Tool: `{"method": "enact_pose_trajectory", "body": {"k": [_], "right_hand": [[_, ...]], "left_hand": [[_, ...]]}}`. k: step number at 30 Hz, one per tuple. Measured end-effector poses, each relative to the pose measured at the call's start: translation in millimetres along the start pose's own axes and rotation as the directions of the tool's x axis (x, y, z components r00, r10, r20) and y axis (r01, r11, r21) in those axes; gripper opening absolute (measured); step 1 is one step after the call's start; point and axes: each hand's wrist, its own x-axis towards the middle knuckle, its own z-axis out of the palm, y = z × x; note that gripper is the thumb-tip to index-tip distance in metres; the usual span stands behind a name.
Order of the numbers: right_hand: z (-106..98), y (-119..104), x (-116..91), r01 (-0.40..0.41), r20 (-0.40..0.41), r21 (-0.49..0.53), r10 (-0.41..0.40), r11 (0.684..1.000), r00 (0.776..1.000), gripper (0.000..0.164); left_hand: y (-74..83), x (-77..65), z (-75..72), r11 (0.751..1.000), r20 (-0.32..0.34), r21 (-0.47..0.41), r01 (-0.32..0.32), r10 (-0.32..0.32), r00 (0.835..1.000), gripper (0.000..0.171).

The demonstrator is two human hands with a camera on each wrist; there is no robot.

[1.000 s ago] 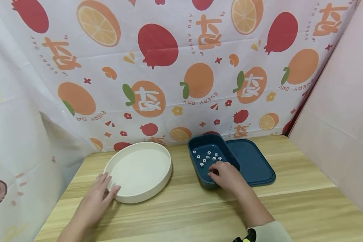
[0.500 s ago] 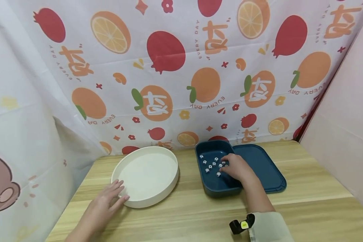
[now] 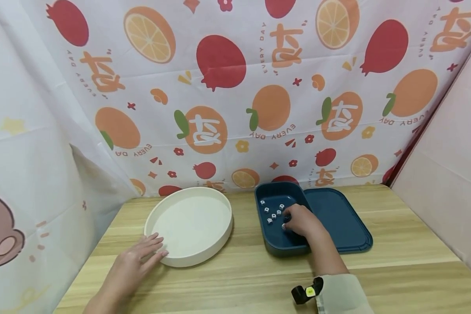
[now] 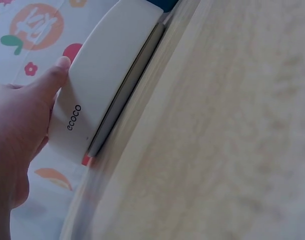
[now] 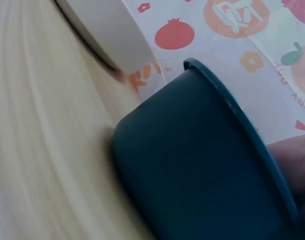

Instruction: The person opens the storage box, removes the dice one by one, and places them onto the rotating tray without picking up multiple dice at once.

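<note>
Several small white dice (image 3: pixel 269 221) with dark pips lie on the floor of a deep blue rectangular box (image 3: pixel 272 243). My right hand (image 3: pixel 304 220) reaches down into this box from the right, its fingers bent over the dice and its thumb tip right at one of them. Whether it pinches a die, I cannot tell. The right wrist view has the box's outer wall (image 5: pixel 187 155), which hides the fingertips. My left hand (image 3: pixel 135 257) rests on the near left rim of a round cream tray (image 3: pixel 192 222), fingers fairly straight. The tray's side (image 4: pixel 87 85) bears the word "ecoco".
A flat blue lid (image 3: pixel 337 218) lies just right of the box, partly behind it. Wood-grain tabletop (image 3: pixel 235 283) lies in front of both containers. A fruit-print cloth (image 3: pixel 227 100) hangs behind, with pale cloth on both sides.
My right hand has moved from the box's near end back over the dice, uncovering one die, then slightly leftward and nearer. The left hand stays at the tray's rim. The head view has shifted.
</note>
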Motion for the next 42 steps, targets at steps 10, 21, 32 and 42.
{"method": "enact_pose_trajectory", "body": {"k": [10, 21, 32, 42], "right_hand": [[11, 6, 3, 0.031, -0.072, -0.056, -0.035, 0.998, 0.997, 0.025], [18, 6, 2, 0.060, -0.029, -0.088, -0.062, 0.994, 0.998, 0.013], [16, 6, 3, 0.023, 0.004, -0.078, -0.023, 0.997, 1.000, 0.011], [14, 6, 7, 0.026, 0.003, -0.081, -0.025, 0.996, 1.000, 0.007]], "left_hand": [[-3.8, 1.3, 5.9, 0.997, -0.063, -0.046, -0.069, 0.066, 0.996, 0.032], [-6.5, -0.7, 9.5, 0.997, -0.079, -0.036, -0.062, 0.059, 0.995, 0.032], [-7.5, 0.7, 8.8, 0.997, -0.083, -0.026, -0.070, 0.068, 0.994, 0.033], [-9.6, 1.0, 10.2, 0.995, -0.107, -0.037, -0.087, 0.083, 0.991, 0.033]]}}
